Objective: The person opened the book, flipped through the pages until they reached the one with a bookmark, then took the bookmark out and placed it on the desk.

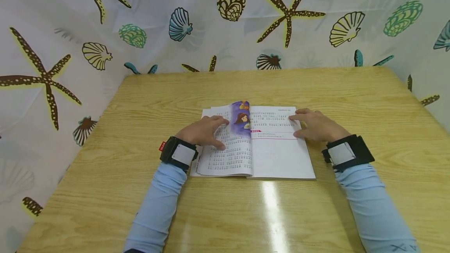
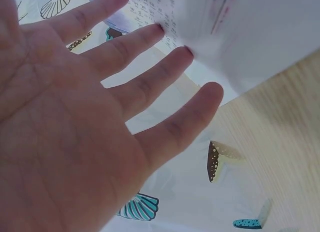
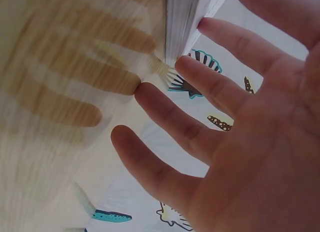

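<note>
An open book [image 1: 281, 155] lies on the wooden table, its left page printed with text beside a purple picture of a figure. The right page has text at the top and a red-lined box. Across the left page rests my left hand [image 1: 205, 130], fingers spread and fairly straight; in the left wrist view the fingertips [image 2: 186, 53] meet the paper. At the right page's outer edge is my right hand [image 1: 318, 125], thumb and a finger touching the page. The right wrist view shows its fingers [image 3: 162, 110] extended beside the book's page edges [image 3: 182, 27].
The wooden table [image 1: 158, 93] has a bright light reflection in front of the book. Behind it and at both sides hangs a white cloth [image 1: 151, 7] printed with shells and starfish. Each wrist wears a black strap [image 1: 178, 153] over a light blue sleeve [image 1: 154, 206].
</note>
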`<state>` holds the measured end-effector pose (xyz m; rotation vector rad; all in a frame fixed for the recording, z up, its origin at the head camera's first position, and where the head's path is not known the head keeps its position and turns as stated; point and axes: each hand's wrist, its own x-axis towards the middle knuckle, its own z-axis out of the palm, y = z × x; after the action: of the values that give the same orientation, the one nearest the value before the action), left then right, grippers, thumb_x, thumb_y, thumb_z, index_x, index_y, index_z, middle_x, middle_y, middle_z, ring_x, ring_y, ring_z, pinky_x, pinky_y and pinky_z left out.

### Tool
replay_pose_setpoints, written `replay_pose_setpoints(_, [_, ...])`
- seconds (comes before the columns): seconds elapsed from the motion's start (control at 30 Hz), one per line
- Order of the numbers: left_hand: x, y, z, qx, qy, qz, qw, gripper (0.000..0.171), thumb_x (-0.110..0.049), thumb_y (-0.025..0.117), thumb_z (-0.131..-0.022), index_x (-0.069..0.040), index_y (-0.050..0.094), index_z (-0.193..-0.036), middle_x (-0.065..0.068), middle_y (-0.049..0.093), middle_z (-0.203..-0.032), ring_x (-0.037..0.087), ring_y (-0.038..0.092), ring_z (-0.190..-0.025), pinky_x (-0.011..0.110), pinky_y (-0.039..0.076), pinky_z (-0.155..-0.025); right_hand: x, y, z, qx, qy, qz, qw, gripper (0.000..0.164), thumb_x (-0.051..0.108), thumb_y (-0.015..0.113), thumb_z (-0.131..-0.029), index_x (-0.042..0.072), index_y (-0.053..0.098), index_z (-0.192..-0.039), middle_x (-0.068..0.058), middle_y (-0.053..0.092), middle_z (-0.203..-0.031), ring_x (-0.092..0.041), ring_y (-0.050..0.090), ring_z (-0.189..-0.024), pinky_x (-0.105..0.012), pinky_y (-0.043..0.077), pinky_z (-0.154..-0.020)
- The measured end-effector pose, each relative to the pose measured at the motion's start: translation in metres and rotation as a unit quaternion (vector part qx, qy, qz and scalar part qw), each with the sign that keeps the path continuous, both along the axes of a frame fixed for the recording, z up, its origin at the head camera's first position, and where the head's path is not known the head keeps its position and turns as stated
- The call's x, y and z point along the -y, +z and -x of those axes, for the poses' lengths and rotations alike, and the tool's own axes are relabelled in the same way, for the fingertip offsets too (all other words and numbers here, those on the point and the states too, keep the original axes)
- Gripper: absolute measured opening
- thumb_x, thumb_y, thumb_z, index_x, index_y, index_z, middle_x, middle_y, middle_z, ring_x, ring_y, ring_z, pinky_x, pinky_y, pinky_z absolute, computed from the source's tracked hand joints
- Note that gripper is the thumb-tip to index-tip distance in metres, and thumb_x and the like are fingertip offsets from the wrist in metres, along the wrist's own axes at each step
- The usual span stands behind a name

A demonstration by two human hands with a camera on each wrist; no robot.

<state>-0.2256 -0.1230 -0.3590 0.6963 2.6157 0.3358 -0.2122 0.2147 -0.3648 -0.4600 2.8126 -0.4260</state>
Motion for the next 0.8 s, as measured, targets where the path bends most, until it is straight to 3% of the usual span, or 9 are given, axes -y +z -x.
replay_pose_setpoints(0.3, [-0.0007,0.0012,-0.0006,-0.004,-0.003,0.006,1.0000,0.081,-0.034,0.082,-0.087,-0.013,0.042,-0.155,0.013,0.032,-0.163,0.036,0.031,-0.147,0.053,0.035,-0.114,0.0000,-0.0001,-0.0005,-0.013,0.004,0.003,1.000,0.057,0.013,0.072,-0.093,-0.010,0.052,-0.141,-0.035,0.039,-0.149,-0.061,0.037,-0.130,-0.068,0.037,-0.104])
replay_pose_setpoints(0.53, [-0.0006,0.0009,-0.0005,-0.007,-0.006,0.004,1.0000,0.081,-0.033,0.082,-0.087,-0.012,0.043,-0.155,0.013,0.033,-0.162,0.037,0.032,-0.146,0.052,0.036,-0.113,-0.0004,-0.0001,0.0011,0.015,-0.006,-0.010,1.000,0.067,0.016,0.069,-0.096,-0.019,0.038,-0.144,-0.036,0.028,-0.155,-0.064,0.028,-0.135,-0.068,0.028,-0.111])
replay_pose_setpoints(0.8, [-0.0008,0.0003,-0.0001,-0.005,-0.004,0.003,1.0000,0.081,-0.033,0.082,-0.087,-0.012,0.042,-0.155,0.013,0.032,-0.163,0.037,0.031,-0.147,0.053,0.034,-0.114,0.0033,0.0017,0.0010,0.020,-0.008,-0.001,1.000,0.064,0.013,0.067,-0.097,-0.019,0.039,-0.145,-0.040,0.030,-0.152,-0.062,0.027,-0.137,-0.068,0.024,-0.112])
